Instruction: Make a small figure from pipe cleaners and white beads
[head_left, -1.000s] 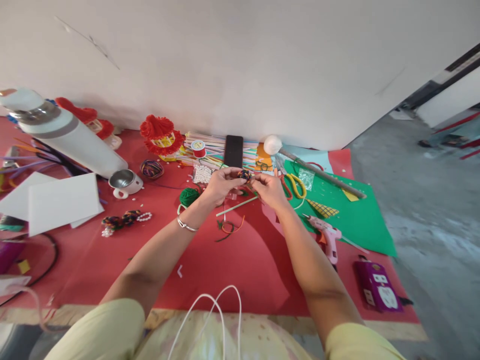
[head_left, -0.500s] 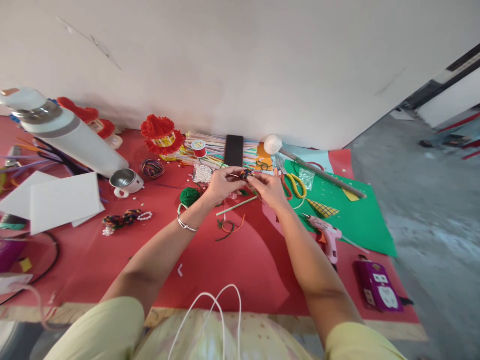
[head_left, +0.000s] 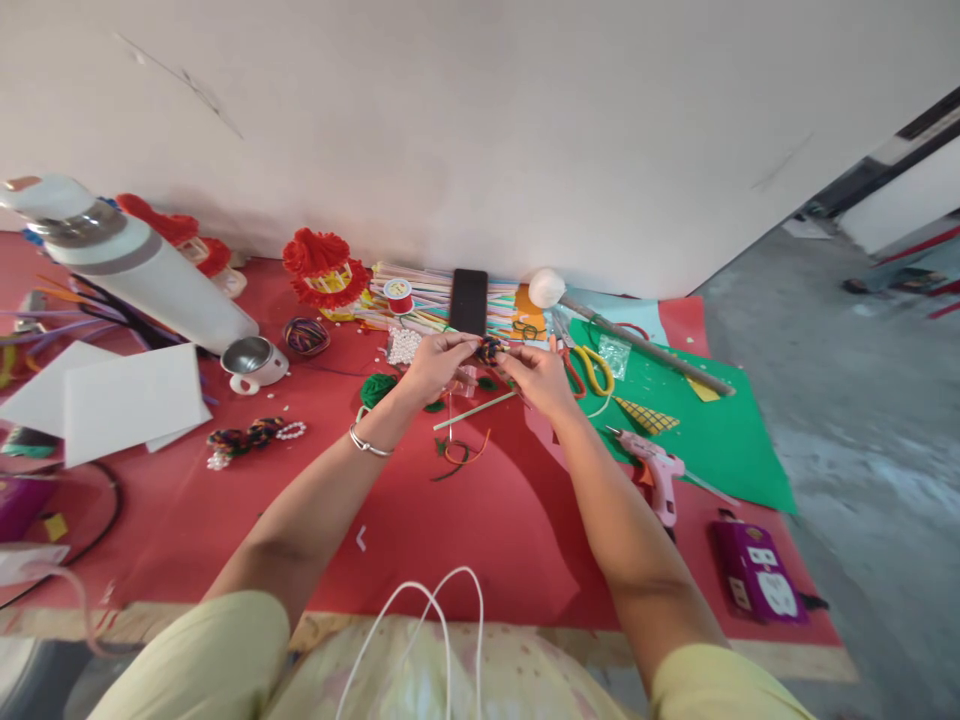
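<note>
Between my two hands is a small dark multicoloured yarn piece [head_left: 490,349], held above the red table. My left hand [head_left: 439,368] pinches its left end, and my right hand [head_left: 536,376] pinches the other end. Fingers cover part of it, so its full shape is hidden. Below the hands lie a pale green stick [head_left: 474,411] and loose thread bits [head_left: 466,455]. A ball of green yarn [head_left: 377,390] sits by my left wrist. Further left rests a similar yarn piece [head_left: 244,437] with white beads at its ends.
A steel cup [head_left: 253,362] and white bottle [head_left: 150,260] stand left. Behind my hands lie a phone [head_left: 469,302], pearl beads [head_left: 404,346] and a thread spool [head_left: 397,296]. Yellow-handled scissors [head_left: 598,372], a pink glue gun [head_left: 654,470] and a purple box [head_left: 760,570] are right.
My left hand has shifted slightly left, showing more of the yarn piece between the fingers. My right hand stays nearly in place.
</note>
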